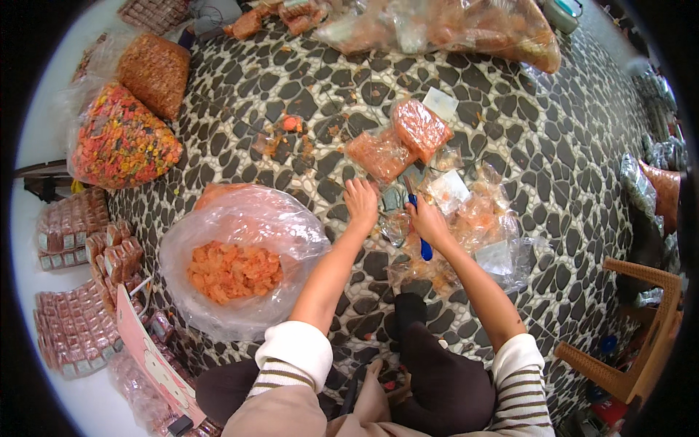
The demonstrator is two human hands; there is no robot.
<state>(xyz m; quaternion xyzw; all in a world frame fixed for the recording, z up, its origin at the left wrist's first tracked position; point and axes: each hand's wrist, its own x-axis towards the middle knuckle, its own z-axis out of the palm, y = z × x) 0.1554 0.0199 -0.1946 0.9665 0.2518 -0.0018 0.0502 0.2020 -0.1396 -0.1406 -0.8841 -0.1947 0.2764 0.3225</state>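
Blue-handled knife (426,249) points forward, axis slanting left.

You have two hands at the frame's centre, left (360,204) and right (429,223), and one blue-handled tool (426,250). Just above them you've got two orange packets (380,154); around those, three white cards (440,104). Left of centre you have one open clear bag (291,218); upper left, one multicoloured bag (124,138) and one brown-orange bag (154,73); lower right, one brown stool (659,335).
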